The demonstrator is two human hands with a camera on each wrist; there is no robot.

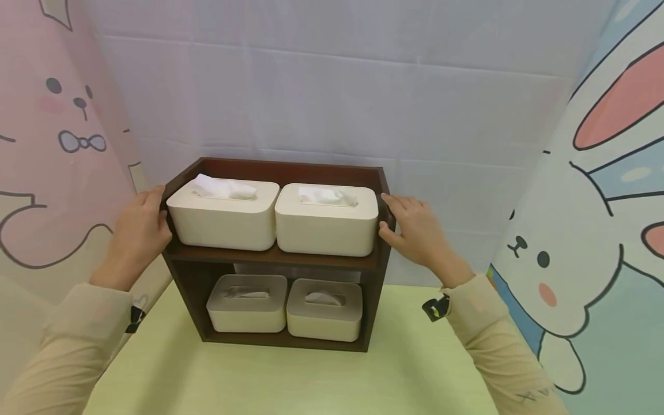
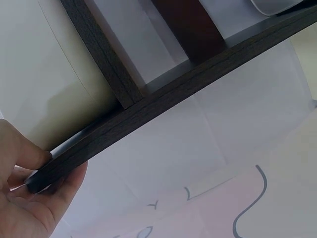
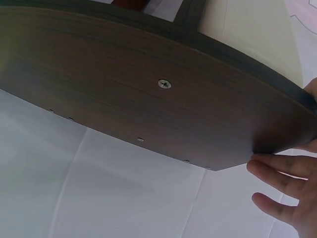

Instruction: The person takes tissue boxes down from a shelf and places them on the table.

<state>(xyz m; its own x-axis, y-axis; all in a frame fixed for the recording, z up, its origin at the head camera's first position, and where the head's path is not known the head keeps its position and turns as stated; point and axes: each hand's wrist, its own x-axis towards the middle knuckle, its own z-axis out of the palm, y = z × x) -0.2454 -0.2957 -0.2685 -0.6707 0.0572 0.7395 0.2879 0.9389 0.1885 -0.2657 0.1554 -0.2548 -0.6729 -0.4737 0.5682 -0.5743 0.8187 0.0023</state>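
The left hand [image 1: 140, 233] grips, its thumb [image 2: 32, 154] opposite its fingers [image 2: 73, 186]. The right hand [image 1: 415, 230] grips too (three fingers [image 3: 280, 179] show slightly spread). Behind the fingers, left forearm [image 1: 67, 346] and right forearm [image 1: 500, 346] reach forward, sleeved to the wrists [image 1: 452, 270].

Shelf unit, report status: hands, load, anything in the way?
Left hand and right hand gripping shelf unit at opposite sides. Four tissue boxes aboard, two per level. White backdrop behind; nothing seen blocking the front.
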